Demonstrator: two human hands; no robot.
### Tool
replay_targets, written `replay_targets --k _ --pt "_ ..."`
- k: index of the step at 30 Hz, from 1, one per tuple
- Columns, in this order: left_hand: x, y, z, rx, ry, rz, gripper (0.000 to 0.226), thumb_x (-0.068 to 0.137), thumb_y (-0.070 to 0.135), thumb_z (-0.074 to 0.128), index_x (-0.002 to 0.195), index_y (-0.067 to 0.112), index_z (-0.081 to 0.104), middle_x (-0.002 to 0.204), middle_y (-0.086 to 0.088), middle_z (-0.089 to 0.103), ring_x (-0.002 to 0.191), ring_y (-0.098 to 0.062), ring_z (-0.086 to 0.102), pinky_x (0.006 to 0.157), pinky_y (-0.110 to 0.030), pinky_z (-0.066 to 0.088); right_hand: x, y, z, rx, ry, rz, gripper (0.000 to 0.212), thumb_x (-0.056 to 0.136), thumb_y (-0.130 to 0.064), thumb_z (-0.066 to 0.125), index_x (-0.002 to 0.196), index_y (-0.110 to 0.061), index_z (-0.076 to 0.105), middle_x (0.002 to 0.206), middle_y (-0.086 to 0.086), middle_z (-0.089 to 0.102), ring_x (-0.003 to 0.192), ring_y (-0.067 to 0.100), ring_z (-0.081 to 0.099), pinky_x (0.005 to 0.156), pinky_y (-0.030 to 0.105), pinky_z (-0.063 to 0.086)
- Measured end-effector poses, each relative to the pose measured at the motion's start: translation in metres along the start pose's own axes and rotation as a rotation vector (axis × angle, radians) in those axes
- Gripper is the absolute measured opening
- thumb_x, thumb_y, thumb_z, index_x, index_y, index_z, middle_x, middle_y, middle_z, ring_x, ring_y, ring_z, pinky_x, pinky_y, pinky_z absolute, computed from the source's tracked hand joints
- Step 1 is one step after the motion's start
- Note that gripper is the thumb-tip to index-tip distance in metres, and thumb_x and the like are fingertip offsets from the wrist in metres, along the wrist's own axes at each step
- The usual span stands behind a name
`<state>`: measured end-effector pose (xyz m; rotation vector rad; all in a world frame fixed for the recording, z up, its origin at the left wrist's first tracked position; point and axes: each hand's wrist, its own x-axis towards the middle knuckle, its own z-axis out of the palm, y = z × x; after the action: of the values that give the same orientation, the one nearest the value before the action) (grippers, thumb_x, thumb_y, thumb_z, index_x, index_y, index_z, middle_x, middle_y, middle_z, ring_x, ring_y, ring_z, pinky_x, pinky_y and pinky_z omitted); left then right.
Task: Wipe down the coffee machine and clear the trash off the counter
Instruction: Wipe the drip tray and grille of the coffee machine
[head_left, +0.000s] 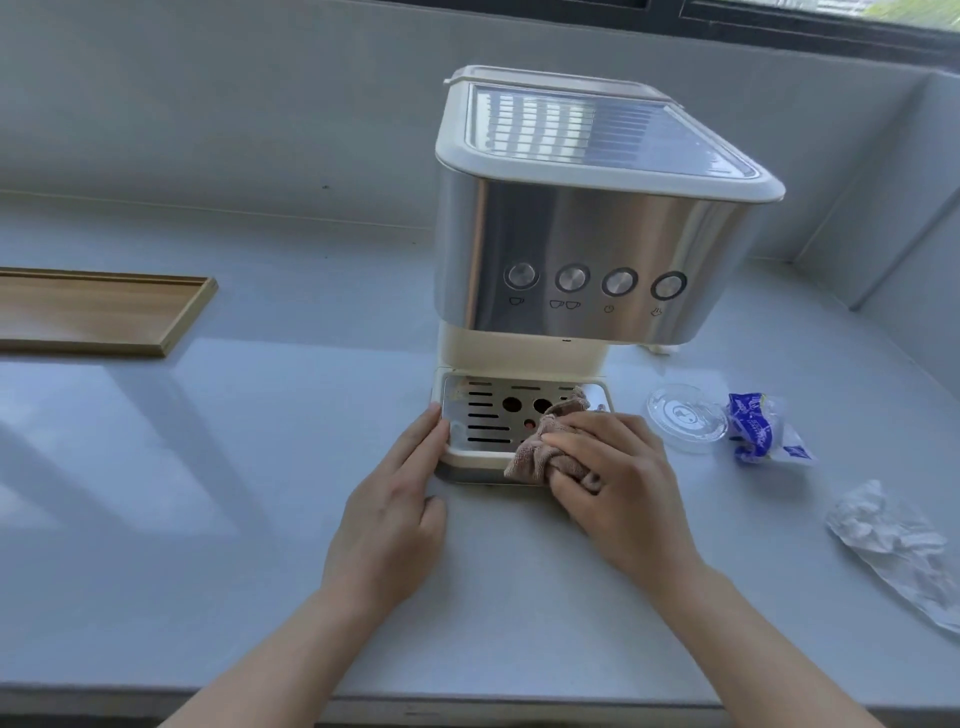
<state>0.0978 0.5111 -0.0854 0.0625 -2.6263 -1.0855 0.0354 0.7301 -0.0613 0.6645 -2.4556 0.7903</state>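
A cream and steel coffee machine (582, 249) stands on the pale counter (234, 519), its slotted metal drip tray (480, 415) at the front. My right hand (618, 483) presses a crumpled brownish cloth (540, 452) onto the tray's right front corner. My left hand (395, 514) lies flat on the counter with its fingertips against the tray's left edge. Trash sits to the right: a clear plastic lid (685, 418), a blue and white wrapper (761, 428) and crumpled clear plastic (893, 545).
A shallow wooden tray (104, 312) lies at the far left of the counter. A grey wall runs behind the machine, with a window frame at the top right. The counter's front edge is just below my forearms.
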Motion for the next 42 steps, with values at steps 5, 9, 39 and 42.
replay_targets --k 5,9,39,42 --pt "0.0 0.0 -0.002 -0.043 -0.009 -0.012 0.082 0.066 0.014 0.036 0.147 0.032 0.039 0.156 0.027 0.026 0.138 0.011 0.026 0.11 -0.013 0.027 0.017 -0.06 0.033 -0.027 -0.18 -0.163 0.024 0.081 -0.025 0.069 0.104 -0.028 0.074 0.116 -0.008 0.067 0.105 0.027 0.059 0.09 0.046 0.043" --pt "-0.001 -0.001 -0.002 -0.006 -0.001 0.015 0.079 0.07 0.008 0.04 0.146 0.031 0.04 0.155 0.027 0.026 0.135 0.011 0.03 0.103 -0.014 0.033 0.008 -0.009 0.002 -0.028 -0.157 -0.224 0.027 0.086 -0.02 0.067 0.111 -0.021 0.074 0.122 -0.007 0.067 0.108 0.025 0.06 0.092 0.043 0.045" --pt "0.003 0.0 -0.002 -0.147 0.127 0.007 0.071 0.077 0.059 0.053 0.144 0.047 0.032 0.146 0.02 0.038 0.132 0.005 0.038 0.103 -0.031 0.044 -0.001 0.011 0.007 0.097 -0.091 0.204 0.075 0.091 -0.062 0.051 0.146 -0.012 0.043 0.151 0.003 0.041 0.142 0.016 0.036 0.115 0.039 0.034" --pt "0.023 0.024 -0.005 0.027 0.138 0.003 0.072 0.071 0.073 0.053 0.137 0.062 0.029 0.154 0.024 0.019 0.138 0.001 0.031 0.089 -0.037 0.051 -0.006 0.012 0.016 0.01 -0.194 0.181 0.085 0.089 -0.068 0.036 0.152 -0.011 0.032 0.161 0.001 0.026 0.15 0.012 0.015 0.123 0.033 0.016"
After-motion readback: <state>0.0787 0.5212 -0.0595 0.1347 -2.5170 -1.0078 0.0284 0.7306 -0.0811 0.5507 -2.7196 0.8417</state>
